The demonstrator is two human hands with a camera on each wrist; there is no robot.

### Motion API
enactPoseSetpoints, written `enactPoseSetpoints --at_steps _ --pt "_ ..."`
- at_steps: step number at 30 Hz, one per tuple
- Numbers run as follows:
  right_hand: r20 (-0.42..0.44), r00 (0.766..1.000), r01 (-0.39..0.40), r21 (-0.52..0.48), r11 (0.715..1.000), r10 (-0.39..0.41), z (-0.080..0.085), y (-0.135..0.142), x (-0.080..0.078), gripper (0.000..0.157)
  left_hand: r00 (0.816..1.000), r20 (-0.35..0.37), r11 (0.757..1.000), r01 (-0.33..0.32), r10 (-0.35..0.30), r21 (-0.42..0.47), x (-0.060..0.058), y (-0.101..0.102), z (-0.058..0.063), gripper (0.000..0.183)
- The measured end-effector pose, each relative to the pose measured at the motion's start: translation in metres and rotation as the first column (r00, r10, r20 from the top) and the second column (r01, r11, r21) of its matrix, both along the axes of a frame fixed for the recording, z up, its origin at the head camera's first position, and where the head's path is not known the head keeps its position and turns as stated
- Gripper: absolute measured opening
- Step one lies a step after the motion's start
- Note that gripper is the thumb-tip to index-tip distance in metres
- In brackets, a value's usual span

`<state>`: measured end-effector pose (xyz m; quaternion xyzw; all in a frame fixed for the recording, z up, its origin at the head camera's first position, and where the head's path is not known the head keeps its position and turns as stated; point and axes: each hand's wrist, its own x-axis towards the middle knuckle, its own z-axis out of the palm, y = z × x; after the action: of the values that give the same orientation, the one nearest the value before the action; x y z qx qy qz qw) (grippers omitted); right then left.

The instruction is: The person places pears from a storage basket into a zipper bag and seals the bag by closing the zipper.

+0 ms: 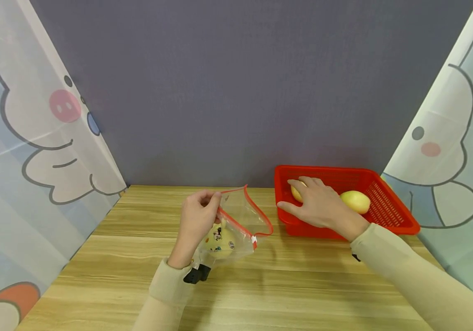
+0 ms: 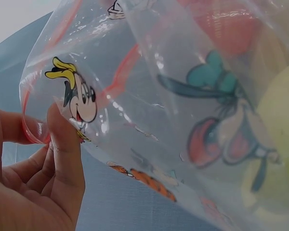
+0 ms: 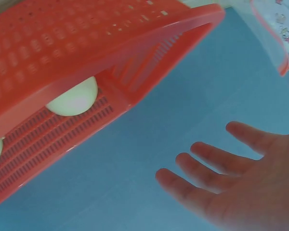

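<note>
Between thumb and fingers my left hand [image 1: 198,216] pinches the red-edged mouth of a clear zip bag [image 1: 242,214] printed with cartoon figures. The bag's mouth gapes toward the right. Inside its lower part sits a pale yellow-green round fruit [image 2: 284,130], seen through the plastic. Over the left side of a red basket [image 1: 308,229] hovers my right hand [image 1: 321,204], its fingers spread and holding nothing. Just beyond those fingers lies one yellow fruit [image 1: 296,192], partly hidden by them. Another yellow fruit [image 1: 355,202] rests farther right in the basket, beside the wrist.
Both hands are over a wood-grain table [image 1: 137,257]. A dark grey panel [image 1: 236,92] rises along its back edge. Cartoon-printed curtains [image 1: 33,151] hang at both sides, and the basket's right end reaches close to the right one.
</note>
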<state>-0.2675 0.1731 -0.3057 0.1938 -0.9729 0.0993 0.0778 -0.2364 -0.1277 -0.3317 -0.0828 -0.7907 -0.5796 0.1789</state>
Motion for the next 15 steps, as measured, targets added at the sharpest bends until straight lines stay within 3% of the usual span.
enactPoseSetpoints --at_steps 15 --pt "0.060 0.994 0.090 -0.005 0.996 -0.089 0.000 0.023 -0.017 0.099 1.000 0.001 1.000 0.002 -0.002 -0.011 0.001 0.001 0.000 0.025"
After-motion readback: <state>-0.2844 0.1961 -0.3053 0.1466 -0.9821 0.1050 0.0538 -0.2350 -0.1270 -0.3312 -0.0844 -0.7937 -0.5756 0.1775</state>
